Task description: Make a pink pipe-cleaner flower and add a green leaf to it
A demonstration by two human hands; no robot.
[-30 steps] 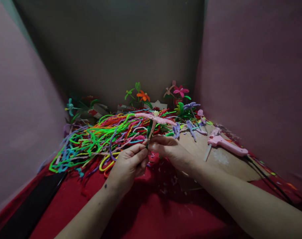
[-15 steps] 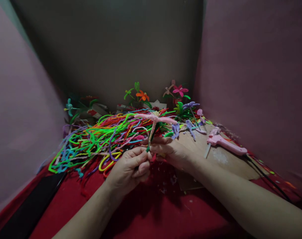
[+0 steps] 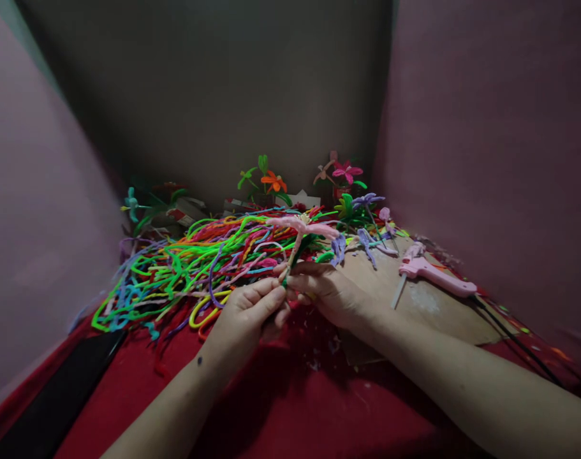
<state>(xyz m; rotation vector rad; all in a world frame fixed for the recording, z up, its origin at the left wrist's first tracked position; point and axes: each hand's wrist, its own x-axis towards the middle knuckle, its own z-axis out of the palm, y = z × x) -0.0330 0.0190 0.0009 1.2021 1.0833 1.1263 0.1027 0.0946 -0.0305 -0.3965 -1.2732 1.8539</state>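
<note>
A pink pipe-cleaner flower (image 3: 300, 225) with a pale centre stands upright between my hands, its petals spread above my fingers. My left hand (image 3: 254, 312) is closed, thumb and fingers pinching the green lower end of the stem (image 3: 285, 280). From the other side my right hand (image 3: 326, 290) has its fingers closed round the same stem, the fingertips of both hands nearly touching. A dark green leaf shape (image 3: 305, 245) shows just behind the stem, above my right hand.
Loose coloured pipe cleaners (image 3: 175, 268) lie heaped behind my left hand. Finished flowers (image 3: 274, 182) stand along the back. On the right, a pink glue gun (image 3: 436, 275) rests on a brown board (image 3: 443, 322), its cord trailing right. A black strip (image 3: 60, 395) lies at left.
The flower has tilted and turned slightly to the right, and more of the green leaf shape shows. My left forearm has rolled, showing a dark spot near the wrist. Both hands keep hold of the stem.
</note>
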